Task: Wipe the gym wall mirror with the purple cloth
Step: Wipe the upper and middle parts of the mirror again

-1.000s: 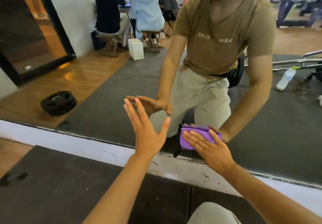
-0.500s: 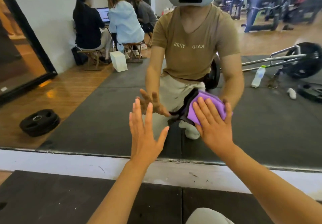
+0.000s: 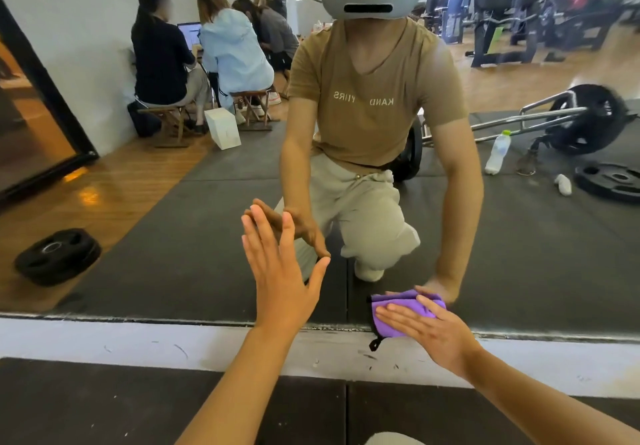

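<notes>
The right hand [image 3: 427, 332] presses the purple cloth [image 3: 398, 316] with straight fingers against the mirror [image 3: 194, 254], at its bottom edge. The left hand [image 3: 280, 271] is beside, flat and open, holding nothing.

The cloth [image 3: 405, 313] is purple with a black edge and loop; the mat [image 3: 104, 406] is dark grey; the wall strip [image 3: 138, 344] under the mirror [image 3: 173, 254] is white, scuffed black; reflected there, a tan shirt [image 3: 374, 98], beige trousers [image 3: 360, 202], black weight plates [image 3: 57, 256], orange-brown wooden floor [image 3: 114, 185].
</notes>
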